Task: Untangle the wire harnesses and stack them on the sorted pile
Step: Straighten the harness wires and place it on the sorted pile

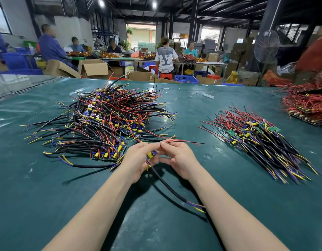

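While the tangled heap of black, red and yellow wire harnesses (102,120) sits toward the left edge of the green tabletop (192,109), I see my left grip (136,160) clamped on one black-sheathed harness (167,185) above the middle, my right grip (182,160) pinching its red leads (180,141), and the sorted pile (256,138) near the right edge.

The bench (47,187) is covered by a glossy, wrinkled plastic sheet that mirrors the ceiling lights. Wires in the tangled heap (105,120) and the sorted pile (256,140) have smooth plastic insulation. The held harness (167,185) has a matt black sheath. Beyond the bench's far edge stand matt cardboard boxes (95,67) and a plastic crate (186,79).
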Tool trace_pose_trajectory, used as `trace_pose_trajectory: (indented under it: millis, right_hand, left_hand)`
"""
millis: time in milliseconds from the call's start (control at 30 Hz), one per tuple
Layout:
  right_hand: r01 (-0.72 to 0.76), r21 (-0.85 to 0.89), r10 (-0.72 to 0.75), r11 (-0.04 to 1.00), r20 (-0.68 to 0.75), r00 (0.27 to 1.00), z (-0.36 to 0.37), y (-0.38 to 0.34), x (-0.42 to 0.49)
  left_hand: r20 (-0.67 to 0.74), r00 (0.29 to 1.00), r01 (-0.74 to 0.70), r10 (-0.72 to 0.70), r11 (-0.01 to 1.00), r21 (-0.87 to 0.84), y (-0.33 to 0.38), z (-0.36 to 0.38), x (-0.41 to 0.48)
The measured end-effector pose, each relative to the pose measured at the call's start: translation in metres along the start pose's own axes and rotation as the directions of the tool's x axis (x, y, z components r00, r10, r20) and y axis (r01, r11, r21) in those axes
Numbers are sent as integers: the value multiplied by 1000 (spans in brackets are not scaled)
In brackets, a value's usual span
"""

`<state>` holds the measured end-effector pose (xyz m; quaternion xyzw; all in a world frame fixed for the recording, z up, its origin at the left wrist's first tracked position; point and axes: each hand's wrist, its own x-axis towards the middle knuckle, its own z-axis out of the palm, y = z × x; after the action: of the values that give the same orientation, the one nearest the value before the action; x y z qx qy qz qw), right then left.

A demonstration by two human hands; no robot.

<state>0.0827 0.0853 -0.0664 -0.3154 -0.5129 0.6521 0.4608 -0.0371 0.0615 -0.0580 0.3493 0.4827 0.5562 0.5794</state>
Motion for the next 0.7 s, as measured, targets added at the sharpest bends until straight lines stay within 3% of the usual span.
trace_pose_trajectory:
  millis: [167,333,433,567,700]
  right_hand:
    - [7,39,-7,999,-13,1000,1,-5,0]
    - [38,174,-29,984,-56,998,10,0,-2]
    - [49,222,-18,974,-139,990,12,0,0]
    - [58,113,-33,992,-209,977,6,-2,0]
    - [92,-8,-92,996,-131,987,12,2,-1]
  left_hand:
    - [-11,1000,-8,8,1000,9,4,-1,0]
    - [82,994,87,-70,969,-232,4,-3,-3]
    - [119,987,136,-107,953,-271,6,-1,-3]
    - [169,959,272,-229,912,-306,16,-9,-1]
    - [315,908,382,-278,858,-343,18,-12,-4]
